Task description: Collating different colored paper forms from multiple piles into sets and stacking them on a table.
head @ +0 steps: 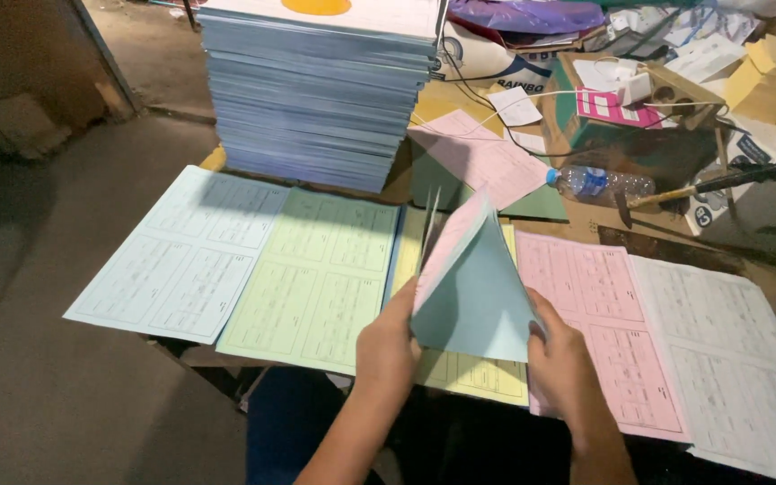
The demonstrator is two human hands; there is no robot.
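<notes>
Yellow sheet [460, 370] mostly hidden behind held sheets; form print illegible.

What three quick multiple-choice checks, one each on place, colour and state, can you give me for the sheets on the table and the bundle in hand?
1. Where is the tall paper stack?
A. behind the blue and green sheets
B. on the floor
C. on the white sheet

2. What colour is the sheet just left of the left hand?
A. pink
B. green
C. white

3. How is the bundle held?
A. flat on the table
B. rolled in one hand
C. raised, gripped by both hands

Answers: 1 A, it rises at the table's far side behind them. 2 B, pale green lies between the blue sheet and the hand. 3 C, the left hand and right hand grip its lower corners.
</notes>
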